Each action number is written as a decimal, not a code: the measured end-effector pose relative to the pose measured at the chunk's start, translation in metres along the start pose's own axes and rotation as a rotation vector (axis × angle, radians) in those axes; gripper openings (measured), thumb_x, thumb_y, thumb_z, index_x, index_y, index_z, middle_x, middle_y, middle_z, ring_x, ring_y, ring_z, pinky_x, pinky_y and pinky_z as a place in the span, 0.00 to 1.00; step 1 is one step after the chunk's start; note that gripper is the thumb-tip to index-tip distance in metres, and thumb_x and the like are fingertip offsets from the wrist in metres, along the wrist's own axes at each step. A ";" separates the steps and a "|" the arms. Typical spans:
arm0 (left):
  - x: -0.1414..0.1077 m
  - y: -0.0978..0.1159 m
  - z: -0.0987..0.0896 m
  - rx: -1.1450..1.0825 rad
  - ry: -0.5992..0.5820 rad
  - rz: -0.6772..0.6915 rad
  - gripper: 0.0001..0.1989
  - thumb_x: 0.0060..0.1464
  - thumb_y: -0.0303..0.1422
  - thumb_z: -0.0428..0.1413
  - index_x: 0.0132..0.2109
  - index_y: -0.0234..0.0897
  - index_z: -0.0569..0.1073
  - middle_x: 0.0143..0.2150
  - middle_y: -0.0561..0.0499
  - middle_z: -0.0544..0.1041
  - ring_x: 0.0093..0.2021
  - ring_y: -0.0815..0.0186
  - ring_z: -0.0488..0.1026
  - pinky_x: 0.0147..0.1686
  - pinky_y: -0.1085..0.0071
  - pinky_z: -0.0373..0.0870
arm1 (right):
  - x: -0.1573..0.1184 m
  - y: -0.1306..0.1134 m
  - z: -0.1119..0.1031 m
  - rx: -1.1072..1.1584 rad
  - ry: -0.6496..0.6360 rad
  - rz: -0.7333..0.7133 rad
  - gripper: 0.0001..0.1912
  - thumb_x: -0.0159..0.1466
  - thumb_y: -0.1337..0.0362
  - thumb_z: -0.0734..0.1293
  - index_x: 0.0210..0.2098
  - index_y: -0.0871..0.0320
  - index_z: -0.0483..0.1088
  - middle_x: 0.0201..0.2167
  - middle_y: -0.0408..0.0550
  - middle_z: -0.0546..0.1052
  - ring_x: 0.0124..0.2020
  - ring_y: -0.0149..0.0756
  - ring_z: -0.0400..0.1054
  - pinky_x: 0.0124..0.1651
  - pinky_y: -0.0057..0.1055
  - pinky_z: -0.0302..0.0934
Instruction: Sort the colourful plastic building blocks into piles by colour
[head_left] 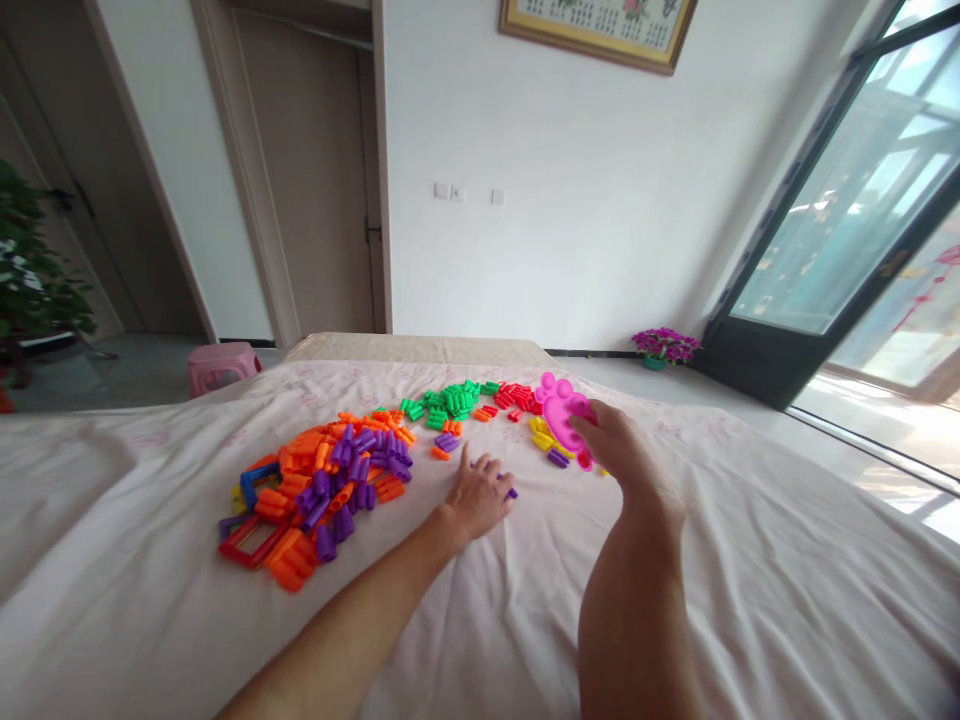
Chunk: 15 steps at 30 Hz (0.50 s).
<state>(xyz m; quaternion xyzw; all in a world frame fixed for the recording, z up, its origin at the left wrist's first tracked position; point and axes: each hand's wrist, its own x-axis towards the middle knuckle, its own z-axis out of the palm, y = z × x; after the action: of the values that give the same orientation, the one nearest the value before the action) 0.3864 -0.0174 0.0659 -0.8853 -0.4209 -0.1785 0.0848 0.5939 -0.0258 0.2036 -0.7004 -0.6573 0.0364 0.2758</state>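
Observation:
My left hand (480, 496) rests low over the cloth, its fingers bent around a small purple tube-shaped building block (512, 493), which is mostly hidden. My right hand (626, 450) is closed on the edge of a bright pink paw-shaped plastic piece (561, 412), tilted up above the bed. Partly behind that piece lie yellow blocks (541, 434), with a purple block (558, 458) beside them. Left of my left hand spreads a large pile of orange blocks (300, 450) and purple blocks (321, 490). Beyond my hands are green blocks (454, 400) and red blocks (514, 395).
A pale wrinkled cloth (510, 620) covers the surface. Red (251, 545) and blue (259, 480) frame pieces lie at the pile's left edge. On the floor stand a pink stool (223, 370) and purple flowers (666, 345). A glass door (832, 200) is at right.

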 end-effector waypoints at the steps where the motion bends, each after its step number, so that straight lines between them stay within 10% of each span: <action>1: -0.005 -0.018 -0.005 0.058 0.006 -0.026 0.14 0.59 0.41 0.54 0.46 0.40 0.75 0.48 0.43 0.77 0.56 0.52 0.67 0.64 0.37 0.44 | 0.003 -0.001 0.006 -0.011 -0.032 0.005 0.11 0.62 0.58 0.60 0.33 0.57 0.71 0.27 0.47 0.74 0.27 0.36 0.66 0.29 0.29 0.51; 7: -0.039 -0.099 -0.033 0.290 0.055 -0.231 0.12 0.58 0.38 0.53 0.43 0.42 0.78 0.48 0.45 0.78 0.58 0.50 0.66 0.63 0.34 0.38 | 0.023 -0.006 0.057 -0.080 -0.216 0.009 0.10 0.62 0.61 0.62 0.36 0.58 0.73 0.33 0.51 0.77 0.32 0.37 0.70 0.31 0.28 0.53; 15: -0.076 -0.141 -0.053 0.307 0.098 -0.452 0.17 0.62 0.32 0.46 0.49 0.47 0.77 0.49 0.45 0.79 0.57 0.50 0.67 0.60 0.32 0.42 | 0.030 0.000 0.109 -0.134 -0.328 0.008 0.12 0.62 0.68 0.61 0.43 0.60 0.72 0.40 0.55 0.78 0.39 0.39 0.72 0.36 0.28 0.57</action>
<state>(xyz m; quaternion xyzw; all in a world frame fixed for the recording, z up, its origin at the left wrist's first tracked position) 0.2197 0.0015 0.0858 -0.7360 -0.6253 -0.1694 0.1963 0.5526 0.0397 0.1207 -0.7044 -0.6917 0.1074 0.1176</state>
